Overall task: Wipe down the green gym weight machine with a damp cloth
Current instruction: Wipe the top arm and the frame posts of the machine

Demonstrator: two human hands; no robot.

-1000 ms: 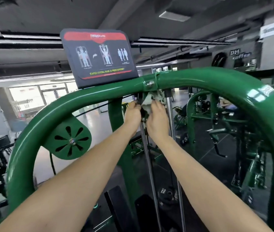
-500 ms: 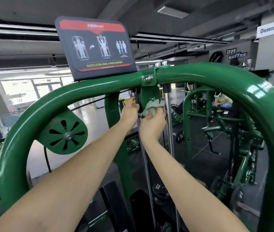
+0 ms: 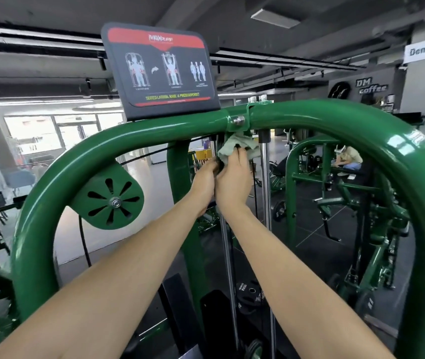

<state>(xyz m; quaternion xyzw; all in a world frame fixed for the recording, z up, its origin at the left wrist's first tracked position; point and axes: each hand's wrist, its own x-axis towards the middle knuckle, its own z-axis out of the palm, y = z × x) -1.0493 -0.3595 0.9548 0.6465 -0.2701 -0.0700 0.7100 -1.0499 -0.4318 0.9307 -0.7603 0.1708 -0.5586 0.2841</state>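
Head view, one item: my right hand (image 3: 233, 178) bunches the damp cloth (image 3: 234, 149) against the green machine frame (image 3: 335, 117) under its top joint; my left hand (image 3: 204, 181) curls beside it, grip contents unclear. Step: wiping the joint. Next, I judge: sweep along the arch.

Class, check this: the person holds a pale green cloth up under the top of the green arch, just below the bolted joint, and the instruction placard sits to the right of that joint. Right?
Not quite. The head view shows the placard to the left of the bolted joint, not the right. The rest holds: the right hand holds the pale green cloth under the green arch, just below that joint.
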